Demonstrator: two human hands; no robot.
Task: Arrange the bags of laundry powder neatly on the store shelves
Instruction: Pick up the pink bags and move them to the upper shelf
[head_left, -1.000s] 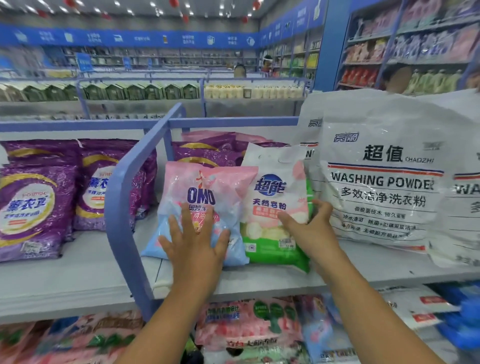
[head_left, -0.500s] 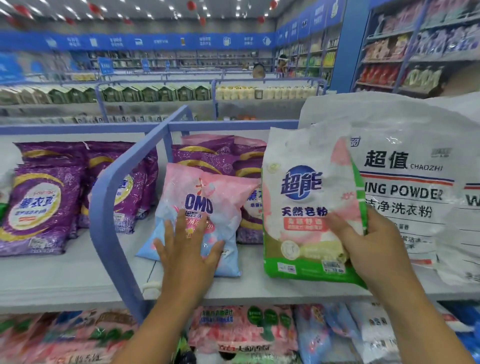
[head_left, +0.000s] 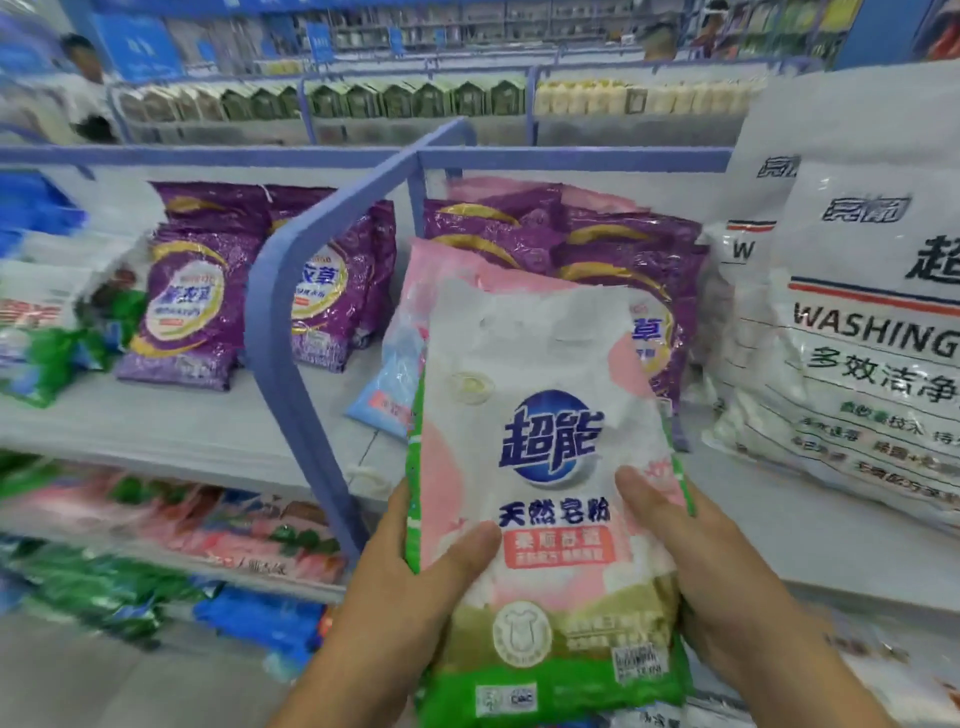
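hands: left hand (head_left: 415, 582) and right hand (head_left: 727, 587) both clamp green-white bag (head_left: 550, 499) | bag: upright, long axis 12–6 | shelf (head_left: 156, 426) gap probably at 11 o'clock, left nearer

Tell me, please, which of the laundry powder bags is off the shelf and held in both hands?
The white, pink and green bag, gripped by the left hand and right hand. The purple bags and big white washing powder bag rest on the shelf.
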